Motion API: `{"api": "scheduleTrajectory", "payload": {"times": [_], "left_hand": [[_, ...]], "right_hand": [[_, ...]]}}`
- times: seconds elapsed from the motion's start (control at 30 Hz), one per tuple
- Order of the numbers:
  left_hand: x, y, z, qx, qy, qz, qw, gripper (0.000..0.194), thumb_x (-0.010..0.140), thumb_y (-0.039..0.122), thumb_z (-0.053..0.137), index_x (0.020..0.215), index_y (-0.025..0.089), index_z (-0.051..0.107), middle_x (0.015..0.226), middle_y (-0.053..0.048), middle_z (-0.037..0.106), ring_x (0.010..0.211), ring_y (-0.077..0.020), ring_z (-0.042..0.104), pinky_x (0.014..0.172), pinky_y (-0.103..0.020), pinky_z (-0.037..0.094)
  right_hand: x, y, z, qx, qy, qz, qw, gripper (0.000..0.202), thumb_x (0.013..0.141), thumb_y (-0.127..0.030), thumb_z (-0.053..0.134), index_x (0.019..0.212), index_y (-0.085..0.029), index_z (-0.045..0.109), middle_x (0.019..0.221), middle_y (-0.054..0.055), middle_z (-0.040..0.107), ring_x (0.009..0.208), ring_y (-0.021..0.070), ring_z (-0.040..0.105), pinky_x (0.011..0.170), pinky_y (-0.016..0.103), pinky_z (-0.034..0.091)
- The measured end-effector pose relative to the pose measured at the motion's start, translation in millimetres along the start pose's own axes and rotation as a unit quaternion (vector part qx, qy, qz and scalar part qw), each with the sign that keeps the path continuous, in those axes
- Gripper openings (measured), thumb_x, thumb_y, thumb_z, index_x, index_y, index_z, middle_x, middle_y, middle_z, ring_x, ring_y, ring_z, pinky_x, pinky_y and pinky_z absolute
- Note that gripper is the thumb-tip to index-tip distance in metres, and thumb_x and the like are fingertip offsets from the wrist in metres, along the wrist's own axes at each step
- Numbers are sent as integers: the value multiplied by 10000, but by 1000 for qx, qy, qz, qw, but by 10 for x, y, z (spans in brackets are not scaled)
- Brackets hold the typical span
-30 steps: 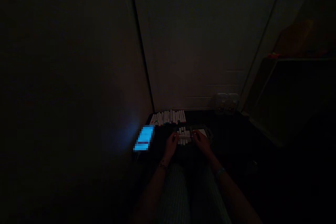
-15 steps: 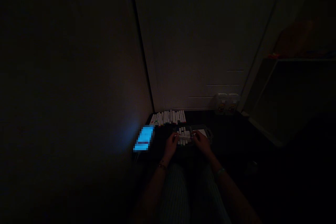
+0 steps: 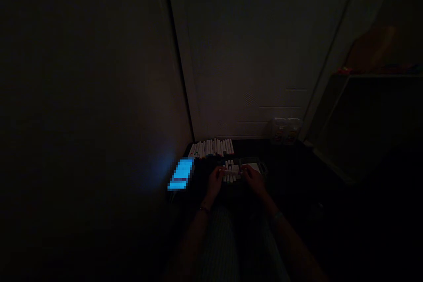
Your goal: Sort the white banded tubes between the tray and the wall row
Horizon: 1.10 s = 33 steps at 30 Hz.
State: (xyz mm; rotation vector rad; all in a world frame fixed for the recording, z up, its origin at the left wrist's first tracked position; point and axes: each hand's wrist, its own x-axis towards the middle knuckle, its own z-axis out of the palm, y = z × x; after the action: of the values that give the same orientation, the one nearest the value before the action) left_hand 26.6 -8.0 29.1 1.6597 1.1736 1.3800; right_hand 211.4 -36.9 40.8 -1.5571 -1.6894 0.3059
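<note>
Over the dark counter (image 3: 297, 165), a white marker (image 3: 231, 172)
Left hand (image 3: 216, 179) and right hand (image 3: 254, 179): each grip pinches one end.

very dim (blue screen (image 3: 181, 174) glowing)

Marker (image 3: 232, 172) ends were hidden by left hand (image 3: 216, 180) and right hand (image 3: 254, 178). Glowing screen (image 3: 181, 173) was pixelated, unreadable. Container labels (image 3: 279, 134) were too small. Right edge cut off shelf (image 3: 380, 76).
</note>
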Motion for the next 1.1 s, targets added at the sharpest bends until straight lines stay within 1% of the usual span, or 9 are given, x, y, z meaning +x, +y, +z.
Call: {"api": "scheduleTrajectory", "payload": {"times": [0.13, 0.33, 0.5, 0.7, 0.83, 0.93, 1.1], "left_hand": [[1, 13, 11, -6, 0, -7, 1000, 290, 780, 379, 420, 914, 167, 566, 906, -43, 614, 838, -159, 553, 748, -268, 424], [-7, 49, -4, -8, -7, -3, 1000, 288, 777, 372, 428, 923, 166, 566, 900, -46, 616, 850, -164, 551, 765, -280, 420], [5, 20, 1, -10, 2, 0, 1000, 291, 774, 375, 434, 923, 163, 566, 920, -54, 613, 881, -172, 545, 786, -285, 412], [3, 27, 10, -1, 9, -12, 1000, 294, 775, 386, 424, 906, 165, 567, 878, -42, 615, 810, -158, 552, 734, -270, 425], [-4, 61, -4, 6, 12, -12, 1000, 288, 767, 388, 438, 893, 166, 570, 888, -42, 616, 831, -162, 551, 747, -270, 421], [0, 49, -9, 2, 7, -4, 1000, 287, 767, 388, 438, 899, 169, 570, 886, -43, 617, 838, -166, 553, 753, -273, 419], [11, 6, -1, -6, 10, 3, 1000, 293, 769, 396, 433, 884, 164, 570, 876, -44, 617, 848, -166, 550, 768, -272, 414]], "right_hand": [[-11, -4, -6, 7, 1, -10, 1000, 315, 833, -381, 307, 958, -253, 566, 776, -10, 612, 674, 132, 536, 547, 203, 321], [-10, -10, -14, 17, -1, -4, 1000, 316, 818, -374, 319, 957, -244, 572, 726, -11, 600, 637, 130, 525, 541, 204, 324], [-11, -12, -18, 20, -4, -5, 1000, 320, 816, -364, 314, 967, -242, 569, 680, -19, 582, 608, 125, 511, 521, 198, 306], [-8, 1, -11, 15, -8, -2, 1000, 307, 799, -345, 340, 983, -238, 562, 698, -14, 583, 622, 127, 510, 538, 200, 316], [-10, 2, -12, 17, -6, -5, 1000, 304, 798, -330, 338, 981, -245, 565, 718, -13, 590, 638, 129, 516, 550, 201, 325], [-10, 8, -4, 17, -4, -6, 1000, 304, 794, -319, 338, 980, -248, 567, 739, -12, 597, 650, 130, 520, 543, 199, 322], [-6, 30, 24, 9, 4, -8, 1000, 308, 781, -307, 337, 969, -248, 573, 713, -14, 595, 639, 133, 516, 532, 199, 313]]}}
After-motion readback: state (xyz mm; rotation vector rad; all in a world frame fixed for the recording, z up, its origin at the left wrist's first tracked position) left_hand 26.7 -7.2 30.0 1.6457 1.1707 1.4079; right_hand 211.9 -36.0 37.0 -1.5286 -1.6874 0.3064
